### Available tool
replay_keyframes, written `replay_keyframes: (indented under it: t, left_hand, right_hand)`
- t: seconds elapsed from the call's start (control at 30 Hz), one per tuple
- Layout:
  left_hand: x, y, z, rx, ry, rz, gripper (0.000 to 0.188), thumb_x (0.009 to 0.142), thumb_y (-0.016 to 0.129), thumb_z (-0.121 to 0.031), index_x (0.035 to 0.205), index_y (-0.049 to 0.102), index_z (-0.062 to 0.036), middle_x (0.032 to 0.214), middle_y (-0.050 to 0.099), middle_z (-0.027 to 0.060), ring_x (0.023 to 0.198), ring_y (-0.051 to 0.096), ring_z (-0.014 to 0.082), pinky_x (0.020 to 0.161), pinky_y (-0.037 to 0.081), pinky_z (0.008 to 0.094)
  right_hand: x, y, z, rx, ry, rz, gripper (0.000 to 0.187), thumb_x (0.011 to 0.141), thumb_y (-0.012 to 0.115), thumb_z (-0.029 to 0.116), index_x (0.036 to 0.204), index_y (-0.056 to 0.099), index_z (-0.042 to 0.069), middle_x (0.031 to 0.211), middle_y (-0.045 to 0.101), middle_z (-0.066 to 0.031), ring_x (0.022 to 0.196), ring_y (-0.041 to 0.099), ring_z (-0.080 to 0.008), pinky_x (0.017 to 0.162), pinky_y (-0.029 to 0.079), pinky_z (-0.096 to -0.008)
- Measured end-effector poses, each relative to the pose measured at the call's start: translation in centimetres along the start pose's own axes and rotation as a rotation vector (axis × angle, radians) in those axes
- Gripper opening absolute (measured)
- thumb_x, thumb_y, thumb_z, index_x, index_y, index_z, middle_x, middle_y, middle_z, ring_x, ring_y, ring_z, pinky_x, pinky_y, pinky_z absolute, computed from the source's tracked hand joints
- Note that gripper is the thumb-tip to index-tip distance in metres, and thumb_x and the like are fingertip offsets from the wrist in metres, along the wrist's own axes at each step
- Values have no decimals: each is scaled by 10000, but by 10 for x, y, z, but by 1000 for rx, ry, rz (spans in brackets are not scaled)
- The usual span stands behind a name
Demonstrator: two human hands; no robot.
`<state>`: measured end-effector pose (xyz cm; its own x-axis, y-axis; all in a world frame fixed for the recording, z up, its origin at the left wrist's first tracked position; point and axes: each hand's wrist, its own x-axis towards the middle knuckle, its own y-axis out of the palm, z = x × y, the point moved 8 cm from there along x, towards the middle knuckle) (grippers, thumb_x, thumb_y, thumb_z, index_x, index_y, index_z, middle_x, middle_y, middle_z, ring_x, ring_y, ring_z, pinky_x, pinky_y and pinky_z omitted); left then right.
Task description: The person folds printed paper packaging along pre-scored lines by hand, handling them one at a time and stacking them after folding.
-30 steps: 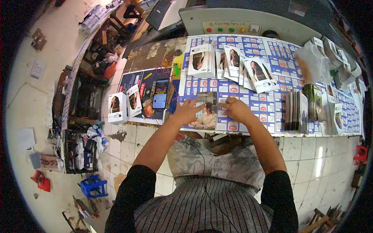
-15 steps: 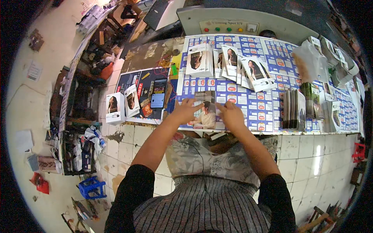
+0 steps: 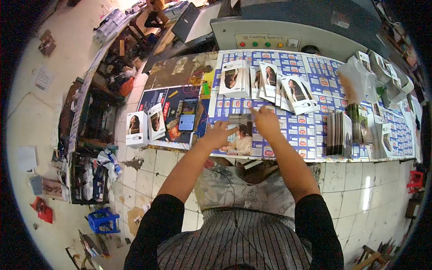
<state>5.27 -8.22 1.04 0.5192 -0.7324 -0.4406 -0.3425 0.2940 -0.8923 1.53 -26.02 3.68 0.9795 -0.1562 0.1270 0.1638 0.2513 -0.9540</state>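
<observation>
A printed leaflet showing a person in a light top lies near the front edge of the blue-patterned table. My left hand rests on its left side, fingers spread and laid on the paper. Just beyond the leaflet's upper right corner is my right hand, its fingers drawn together and pointing away from me. Whether anything is between those fingers is too small to make out. Behind the hands stand a stack of white leaflets and a fanned pile of similar white leaflets.
Left of me, a phone lies on a dark printed sheet beside two small stacks of white leaflets. On the right stand a row of upright leaflets and a plastic bag. A grey machine panel with coloured buttons borders the far side.
My right hand has slid from the leaflet's right edge up to beyond its upper corner. My left hand stays on the leaflet. The whole view has shifted slightly downward.
</observation>
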Motion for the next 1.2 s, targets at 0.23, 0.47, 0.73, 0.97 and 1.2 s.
replay_keyframes:
  t: [0.23,0.47,0.73,0.97,1.2]
  left_hand:
    - [-1,1,2,49,42,-32,837,801,774,-406,1518,344,-369,1554,306,109,1405,315,400,1064,314,691]
    - [-1,10,9,-54,59,-103,808,803,770,-391,1503,385,-270,1561,328,82,1432,293,369,1131,265,637]
    - [-13,10,19,-192,74,-228,715,836,739,-377,1456,449,-169,1596,317,52,1481,243,323,1175,198,588]
    - [-17,10,19,-197,100,-228,687,848,706,-451,1454,472,-227,1595,316,37,1480,238,333,1163,190,624]
    - [-10,11,15,-153,96,-172,687,853,703,-449,1477,445,-323,1593,308,43,1480,233,339,1153,178,657]
  right_hand:
    - [-52,4,22,97,-396,287,456,844,696,263,1289,631,338,1045,628,-82,1084,597,-314,914,456,-511]
    - [-103,-3,24,184,-376,457,494,829,719,224,1313,619,238,1045,614,-119,999,625,-343,797,530,-462]
    - [-96,12,71,157,-17,-6,538,857,617,131,1388,533,136,1043,618,-133,882,635,-321,728,560,-422]
    - [-49,-1,42,-72,41,-125,544,829,593,86,1365,577,181,987,607,-80,935,607,-277,741,536,-398]
    - [3,-7,-8,-217,102,-290,489,866,556,131,1349,554,207,1002,618,-76,934,618,-278,667,550,-411]
